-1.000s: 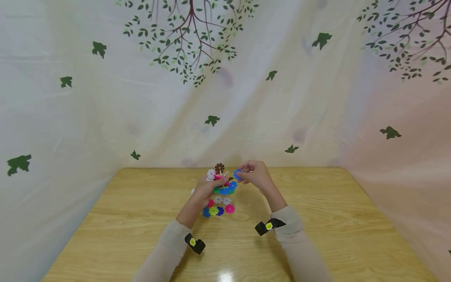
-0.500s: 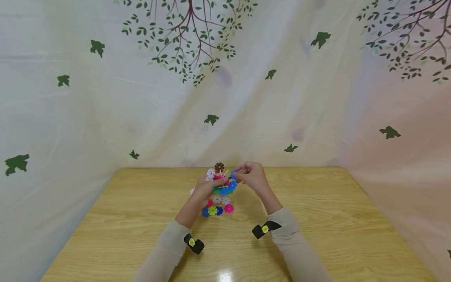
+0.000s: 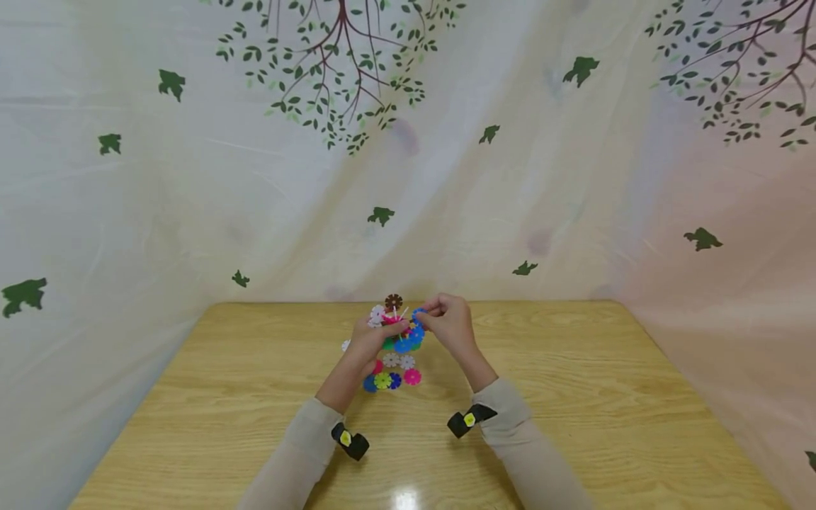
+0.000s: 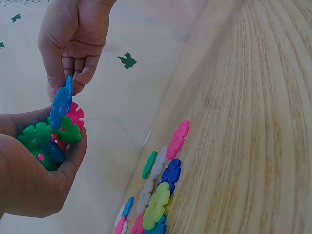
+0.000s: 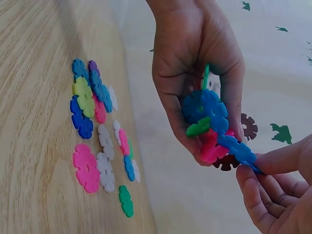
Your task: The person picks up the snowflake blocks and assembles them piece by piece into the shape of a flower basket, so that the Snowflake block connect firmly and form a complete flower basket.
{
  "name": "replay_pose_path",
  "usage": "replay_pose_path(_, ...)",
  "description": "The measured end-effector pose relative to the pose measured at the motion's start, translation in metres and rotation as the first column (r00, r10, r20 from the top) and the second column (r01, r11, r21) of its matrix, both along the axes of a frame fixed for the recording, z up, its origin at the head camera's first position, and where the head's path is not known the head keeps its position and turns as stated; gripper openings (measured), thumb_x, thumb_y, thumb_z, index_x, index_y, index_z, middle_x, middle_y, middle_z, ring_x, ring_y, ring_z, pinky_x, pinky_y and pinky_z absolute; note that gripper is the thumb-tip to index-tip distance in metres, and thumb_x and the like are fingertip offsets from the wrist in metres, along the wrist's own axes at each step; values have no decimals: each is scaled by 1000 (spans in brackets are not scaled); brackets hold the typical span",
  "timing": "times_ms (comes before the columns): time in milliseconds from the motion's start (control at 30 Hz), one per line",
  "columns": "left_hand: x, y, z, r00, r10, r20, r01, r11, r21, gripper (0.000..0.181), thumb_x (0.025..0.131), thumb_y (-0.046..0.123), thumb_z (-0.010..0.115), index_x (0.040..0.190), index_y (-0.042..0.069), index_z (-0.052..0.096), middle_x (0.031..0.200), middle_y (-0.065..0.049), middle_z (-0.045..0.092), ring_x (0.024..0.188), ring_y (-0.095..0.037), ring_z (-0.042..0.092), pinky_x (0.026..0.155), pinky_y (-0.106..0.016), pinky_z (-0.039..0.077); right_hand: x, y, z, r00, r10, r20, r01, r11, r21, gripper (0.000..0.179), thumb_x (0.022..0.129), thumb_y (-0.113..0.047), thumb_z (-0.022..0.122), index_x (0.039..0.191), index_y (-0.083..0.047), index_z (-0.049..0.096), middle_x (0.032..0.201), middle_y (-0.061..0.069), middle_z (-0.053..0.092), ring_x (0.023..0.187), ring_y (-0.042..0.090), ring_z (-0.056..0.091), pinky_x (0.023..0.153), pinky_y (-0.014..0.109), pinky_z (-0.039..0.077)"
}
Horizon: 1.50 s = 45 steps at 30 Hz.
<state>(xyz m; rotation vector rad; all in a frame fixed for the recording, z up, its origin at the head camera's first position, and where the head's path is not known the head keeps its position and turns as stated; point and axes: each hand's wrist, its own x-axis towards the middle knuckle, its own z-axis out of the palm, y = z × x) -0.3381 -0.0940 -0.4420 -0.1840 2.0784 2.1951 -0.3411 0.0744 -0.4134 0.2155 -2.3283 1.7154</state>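
My left hand (image 3: 366,343) grips a cluster of interlocking flower-shaped plastic discs (image 5: 214,114) in blue, green, pink, white and brown. The thumb lies across the cluster in the head view. With thumb and fingertips, my right hand (image 3: 449,326) pinches a blue flower disc (image 5: 239,150) at its outer edge. That disc's other side meets the right side of the cluster, beside another blue disc. A brown disc (image 3: 393,302) sticks out at the far end. The left palm and fingers hide part of the cluster, which is held above the table.
Loose flower discs lie on the wooden table (image 3: 574,397) below the hands, among them a pink one (image 5: 86,168), a lime one (image 5: 84,97), a green one (image 5: 126,201) and several white and blue ones. A printed cloth (image 3: 446,234) hangs behind the table.
My right hand has moved left with the blue disc, from a gap beside the cluster up against it. The left hand keeps its grip nearly in place.
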Motion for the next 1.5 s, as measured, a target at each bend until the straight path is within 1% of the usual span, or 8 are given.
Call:
replay_pose_path(267, -3, 1, 0, 1000, 18, -9, -18, 999, 37, 38, 86, 17, 83, 117, 2, 66, 106, -3, 69, 101, -19, 58, 103, -40, 46, 0, -1, 1, 1000, -10, -15, 10, 1000, -10, 9, 83, 4, 79, 82, 7, 71, 75, 21, 72, 57, 8, 65, 54, 21, 56)
replay_pose_path(533, -1, 1, 2, 1000, 25, -13, -25, 1000, 1, 36, 86, 17, 83, 114, 2, 66, 102, -2, 68, 95, -17, 59, 92, -33, 48, 2, -3, 1, 999, -8, -39, 7, 1000, -19, 7, 82, 6, 78, 82, 7, 72, 74, 21, 71, 57, 8, 63, 53, 20, 54)
replay_pose_path(800, -1, -4, 4, 1000, -1, -18, 2, 1000, 22, 44, 87, 20, 81, 124, 4, 63, 114, -5, 66, 105, -20, 58, 106, -42, 45, 5, -8, -1, 998, -16, -68, 13, 999, -35, 8, 84, 1, 79, 84, 6, 72, 76, 20, 71, 59, 7, 62, 57, 23, 56)
replay_pose_path(933, -3, -6, 7, 999, -32, -20, 33, 995, 92, 47, 92, 22, 76, 132, 4, 60, 116, -6, 68, 104, -16, 62, 102, -36, 49, 3, -7, 0, 999, -1, -41, -2, 997, -75, 8, 86, 2, 77, 87, 6, 70, 78, 20, 70, 62, 20, 67, 59, 28, 59)
replay_pose_path(1067, -4, -4, 8, 1000, -18, 21, 13, 976, 216, 43, 98, 24, 69, 133, 4, 58, 107, -2, 71, 94, -10, 67, 89, -24, 55, 1, -6, 0, 1000, -7, 2, 7, 991, -130, 8, 87, 3, 75, 90, 7, 70, 79, 18, 70, 66, 31, 70, 59, 31, 61)
replay_pose_path(1200, -3, 0, 7, 997, 39, 67, -59, 943, 328, 39, 99, 26, 68, 129, 1, 60, 103, 1, 71, 92, -9, 68, 84, -20, 56, 2, -9, 1, 1000, 0, 20, 3, 986, -169, 10, 88, 4, 73, 94, 11, 69, 82, 21, 70, 59, 18, 68, 60, 32, 62)
replay_pose_path(1333, -1, 4, 6, 997, 22, 76, -53, 900, 432, 40, 98, 18, 69, 129, -5, 60, 108, -3, 71, 96, -12, 69, 86, -23, 58, 4, -12, 1, 1000, 7, 22, -3, 981, -194, 11, 88, 6, 71, 96, 12, 67, 83, 23, 70, 58, 10, 65, 61, 34, 63)
replay_pose_path(1500, 1, 5, 6, 998, 9, 62, -35, 897, 441, 38, 97, 5, 67, 130, -12, 59, 102, -3, 74, 91, -10, 71, 83, -22, 59, 6, -11, 1, 997, 60, 56, -49, 982, -182, 15, 91, 1, 69, 101, 12, 67, 86, 21, 70, 60, 13, 67, 62, 35, 63)
